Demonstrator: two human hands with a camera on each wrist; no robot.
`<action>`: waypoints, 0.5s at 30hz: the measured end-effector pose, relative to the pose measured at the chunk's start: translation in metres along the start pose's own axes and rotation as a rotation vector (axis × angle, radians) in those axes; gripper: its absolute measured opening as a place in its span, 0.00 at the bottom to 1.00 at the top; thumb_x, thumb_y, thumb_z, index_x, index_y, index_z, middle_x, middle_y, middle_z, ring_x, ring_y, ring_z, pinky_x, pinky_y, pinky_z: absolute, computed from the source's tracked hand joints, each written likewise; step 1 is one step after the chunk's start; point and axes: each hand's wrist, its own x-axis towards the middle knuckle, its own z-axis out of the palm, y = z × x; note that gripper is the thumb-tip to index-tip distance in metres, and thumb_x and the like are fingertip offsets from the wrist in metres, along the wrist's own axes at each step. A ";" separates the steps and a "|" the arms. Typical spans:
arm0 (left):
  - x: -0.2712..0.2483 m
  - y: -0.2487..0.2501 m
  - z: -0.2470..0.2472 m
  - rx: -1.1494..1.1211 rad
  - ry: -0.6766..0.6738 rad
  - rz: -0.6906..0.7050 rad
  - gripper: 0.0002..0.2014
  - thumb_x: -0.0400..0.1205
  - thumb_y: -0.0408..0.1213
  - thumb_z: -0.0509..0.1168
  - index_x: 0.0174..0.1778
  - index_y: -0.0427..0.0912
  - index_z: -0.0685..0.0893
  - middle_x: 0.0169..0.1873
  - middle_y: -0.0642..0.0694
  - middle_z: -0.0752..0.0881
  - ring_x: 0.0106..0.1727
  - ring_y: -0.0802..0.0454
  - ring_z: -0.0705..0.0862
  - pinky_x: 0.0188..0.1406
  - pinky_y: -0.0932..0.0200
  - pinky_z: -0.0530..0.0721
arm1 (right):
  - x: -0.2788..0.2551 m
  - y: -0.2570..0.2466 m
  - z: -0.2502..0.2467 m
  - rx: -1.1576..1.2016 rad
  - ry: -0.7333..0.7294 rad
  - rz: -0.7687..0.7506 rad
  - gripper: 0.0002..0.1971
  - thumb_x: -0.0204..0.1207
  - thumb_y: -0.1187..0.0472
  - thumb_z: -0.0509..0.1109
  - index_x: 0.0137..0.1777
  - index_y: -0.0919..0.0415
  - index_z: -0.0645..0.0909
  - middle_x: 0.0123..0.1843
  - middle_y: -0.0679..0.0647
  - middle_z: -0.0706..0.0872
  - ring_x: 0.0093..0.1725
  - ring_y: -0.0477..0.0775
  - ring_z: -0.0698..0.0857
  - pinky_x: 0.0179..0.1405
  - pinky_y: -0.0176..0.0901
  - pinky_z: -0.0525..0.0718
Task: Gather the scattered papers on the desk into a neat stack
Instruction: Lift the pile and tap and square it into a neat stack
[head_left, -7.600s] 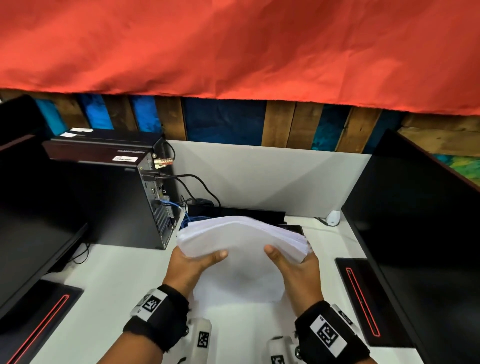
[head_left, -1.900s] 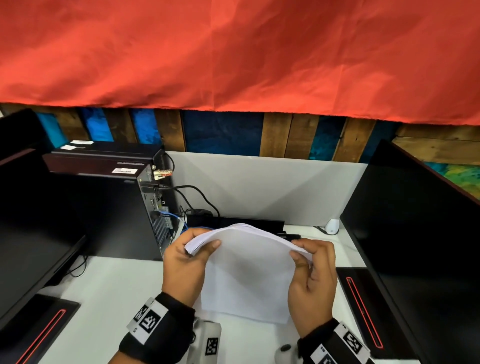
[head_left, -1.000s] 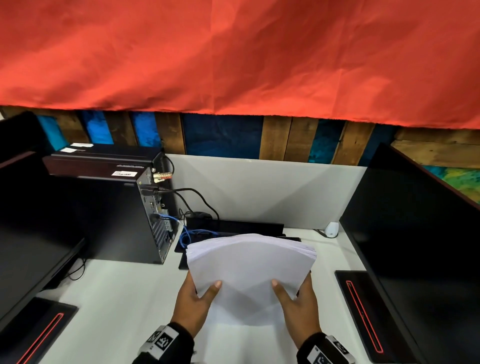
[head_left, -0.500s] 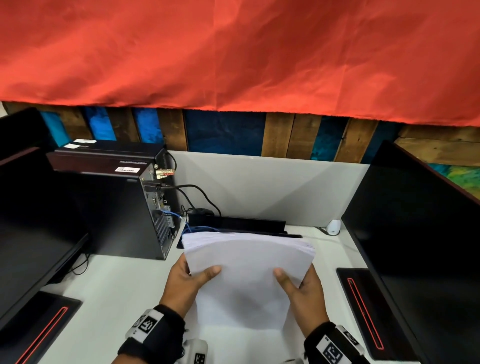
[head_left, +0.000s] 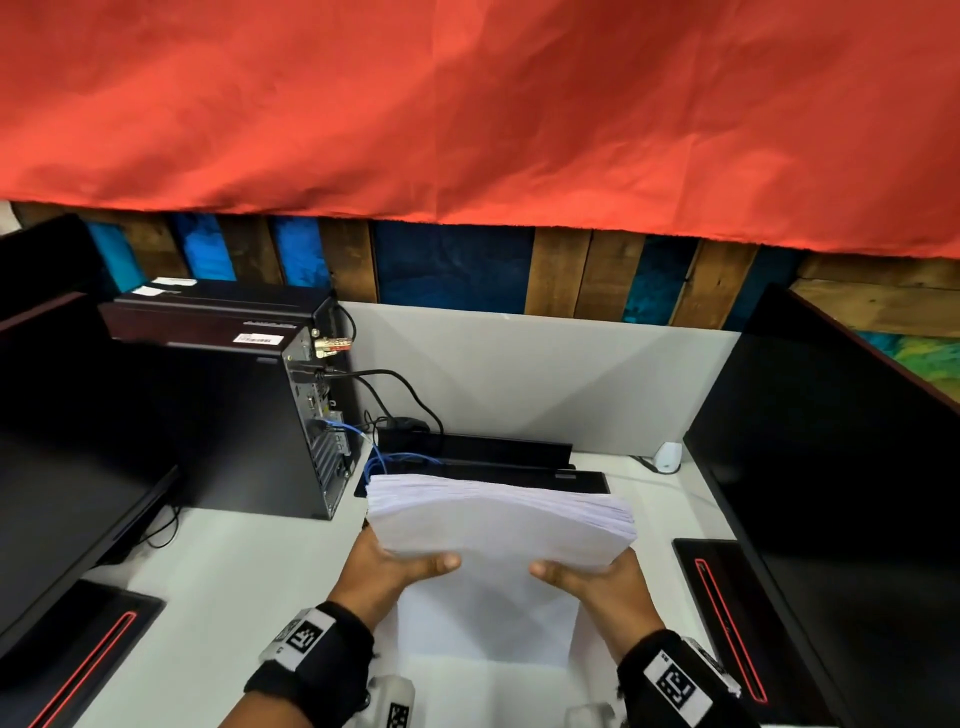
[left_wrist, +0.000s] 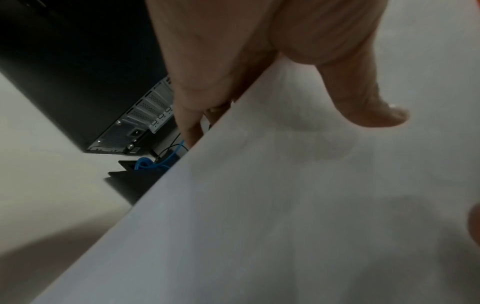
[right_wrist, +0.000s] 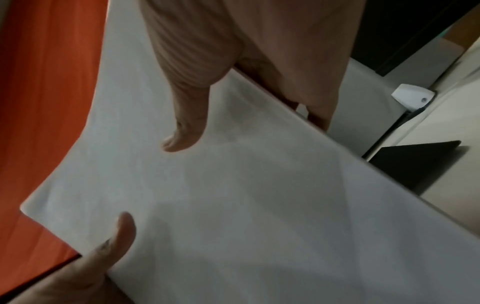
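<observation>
A thick stack of white papers stands on its lower edge on the white desk, leaning toward me with its top edges fanned. My left hand grips its left side, thumb on the front sheet, fingers behind. My right hand grips the right side the same way. In the left wrist view the papers fill the frame under my thumb. In the right wrist view the front sheet lies under my right thumb, and the left thumb shows at the lower left.
A black computer tower with cables stands at the left. Black monitors flank both sides, with their bases on the desk. A black flat device lies behind the papers, a small white gadget by the grey partition.
The stack has dropped slightly and tilted more toward me since half a second ago. Both hands keep their grip on its sides, thumbs on the front sheet.
</observation>
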 end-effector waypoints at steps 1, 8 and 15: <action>0.000 -0.002 0.001 0.003 0.021 0.001 0.43 0.39 0.44 0.88 0.53 0.41 0.87 0.50 0.42 0.93 0.53 0.46 0.91 0.47 0.59 0.90 | 0.000 -0.001 0.001 0.000 0.010 -0.001 0.22 0.55 0.77 0.83 0.47 0.57 0.86 0.34 0.42 0.93 0.37 0.39 0.92 0.30 0.23 0.84; 0.000 0.017 0.006 0.022 0.040 0.038 0.24 0.58 0.18 0.80 0.47 0.42 0.88 0.45 0.45 0.94 0.48 0.49 0.92 0.43 0.62 0.90 | 0.002 -0.018 0.000 0.033 -0.015 -0.061 0.18 0.59 0.76 0.81 0.43 0.55 0.87 0.40 0.46 0.94 0.40 0.43 0.93 0.34 0.28 0.86; -0.001 0.019 0.007 0.020 0.098 0.059 0.26 0.55 0.25 0.83 0.50 0.38 0.89 0.46 0.41 0.93 0.49 0.44 0.92 0.41 0.61 0.89 | 0.000 -0.024 0.008 0.008 0.031 -0.051 0.17 0.58 0.72 0.83 0.47 0.59 0.89 0.46 0.54 0.94 0.48 0.52 0.92 0.53 0.46 0.88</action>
